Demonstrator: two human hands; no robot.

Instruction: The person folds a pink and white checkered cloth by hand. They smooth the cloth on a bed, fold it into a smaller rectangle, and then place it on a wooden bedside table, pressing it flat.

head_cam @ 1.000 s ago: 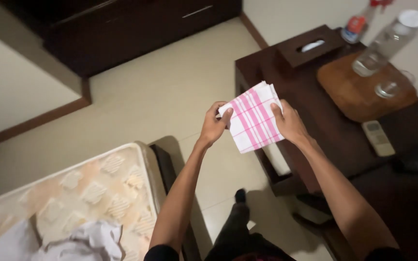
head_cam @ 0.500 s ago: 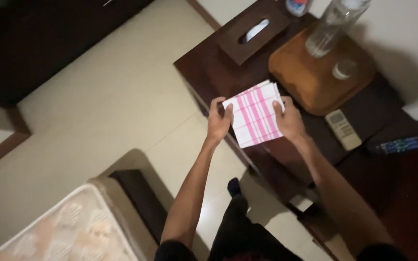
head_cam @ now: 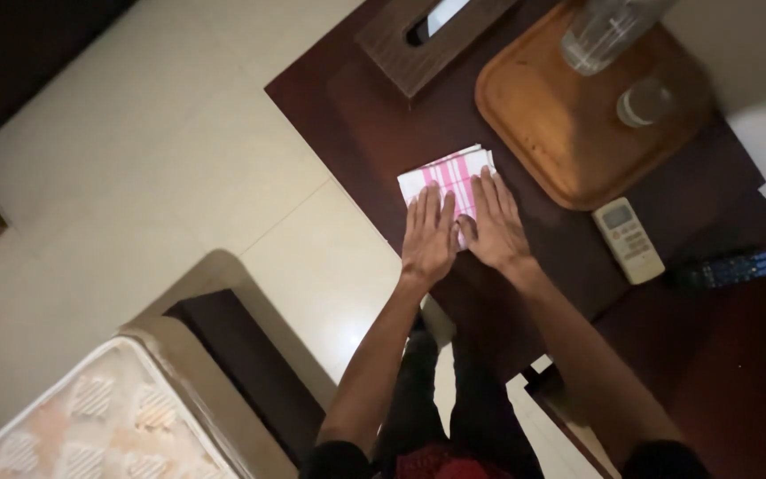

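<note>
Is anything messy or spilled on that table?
Nothing stands out. The folded pink-and-white striped cloth lies flat on the dark wooden table under both hands, left and right. The glass stands upright on the wooden tray.

The folded cloth (head_cam: 449,175) is white with pink stripes crossing in a check. The counter (head_cam: 383,115) is dark reddish-brown wood. The tray (head_cam: 560,133) is a lighter orange-brown. The tissue box (head_cam: 401,58) is dark brown. One remote control (head_cam: 629,239) is off-white, the other remote (head_cam: 733,268) black with blue buttons. The floor (head_cam: 152,168) is cream tile. The mattress (head_cam: 90,421) is white, quilted with peach patches.
</note>
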